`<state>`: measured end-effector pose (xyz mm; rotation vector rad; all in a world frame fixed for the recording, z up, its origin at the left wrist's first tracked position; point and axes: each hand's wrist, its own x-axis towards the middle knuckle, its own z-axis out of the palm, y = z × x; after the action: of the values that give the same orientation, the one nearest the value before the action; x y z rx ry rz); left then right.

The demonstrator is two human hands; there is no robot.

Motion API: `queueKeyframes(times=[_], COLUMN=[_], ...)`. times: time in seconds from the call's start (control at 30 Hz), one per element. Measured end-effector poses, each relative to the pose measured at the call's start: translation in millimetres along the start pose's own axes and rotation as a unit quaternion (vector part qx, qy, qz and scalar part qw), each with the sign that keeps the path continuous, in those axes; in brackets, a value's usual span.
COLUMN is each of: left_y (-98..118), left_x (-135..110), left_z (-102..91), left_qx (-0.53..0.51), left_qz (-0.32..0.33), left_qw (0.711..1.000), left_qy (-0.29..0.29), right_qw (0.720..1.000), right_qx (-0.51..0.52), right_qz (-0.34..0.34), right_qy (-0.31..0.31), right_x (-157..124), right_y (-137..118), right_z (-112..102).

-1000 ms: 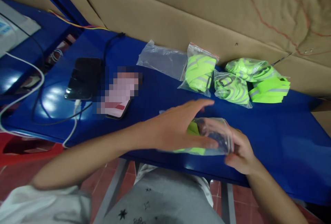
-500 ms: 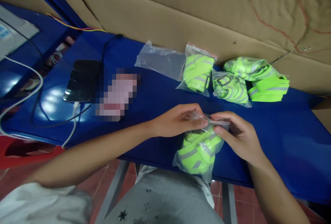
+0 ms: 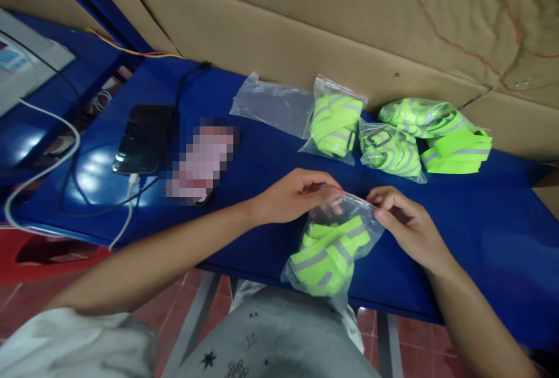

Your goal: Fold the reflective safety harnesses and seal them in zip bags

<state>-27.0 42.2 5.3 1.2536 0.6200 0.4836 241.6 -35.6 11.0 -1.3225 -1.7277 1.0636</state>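
Observation:
A clear zip bag point(image 3: 369, 223) hangs by its top edge at the front of the blue table. Inside it lies a folded neon-yellow strap point(image 3: 332, 255) with grey reflective stripes. My left hand point(image 3: 305, 196) pinches the left end of the bag's top edge, some of its fingers showing through the plastic. At the right end of that edge, my right hand point(image 3: 404, 218) grips the corner between thumb and bent fingers. The edge is stretched fairly straight between both hands.
Farther back lie an empty clear bag point(image 3: 271, 104), several bagged neon straps point(image 3: 336, 122) and a loose folded neon strap point(image 3: 458, 151). To the left are a black phone point(image 3: 144, 139) on a white cable and a blurred-out pinkish item point(image 3: 203, 159). Brown cardboard point(image 3: 305, 23) walls the back.
My hands have drawn slightly apart, and the bag's top edge now shows more fully and straighter. The bag's lower part has shifted a little left.

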Motion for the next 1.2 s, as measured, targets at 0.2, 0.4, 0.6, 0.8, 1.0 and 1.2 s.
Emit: queueKeyframes(times=[0.2,0.4,0.6,0.8,1.0,1.2], left_y=[8,6,4,-2,-3,5], left_x=[1,0,1,4,3,0], left_z=[-8.0,-6.5,-6.3,-10.5,-14.6,-3.4], left_qx=[-0.011,-0.062,-0.083,-0.120,-0.117,-0.070], left_qz=[-0.023,0.013,0.019,-0.116,-0.100,-0.006], left_qw=[1.000,0.996,0.993,0.984,0.986,0.991], left_qy=[0.010,0.056,0.086,0.055,0.064,0.112], right_qw=[0.998,0.983,0.980,0.991,0.983,0.976], right_qx=[0.043,0.162,0.123,0.091,0.155,0.185], right_qz=[0.042,0.086,0.156,0.060,0.070,0.066], right_qy=[-0.034,-0.022,-0.015,0.078,0.074,0.092], right_x=[-11,-14,-10,-11,-18,-15], right_y=[-2,-4,2,2,11,16], right_z=[-9,2,5,8,4,4])
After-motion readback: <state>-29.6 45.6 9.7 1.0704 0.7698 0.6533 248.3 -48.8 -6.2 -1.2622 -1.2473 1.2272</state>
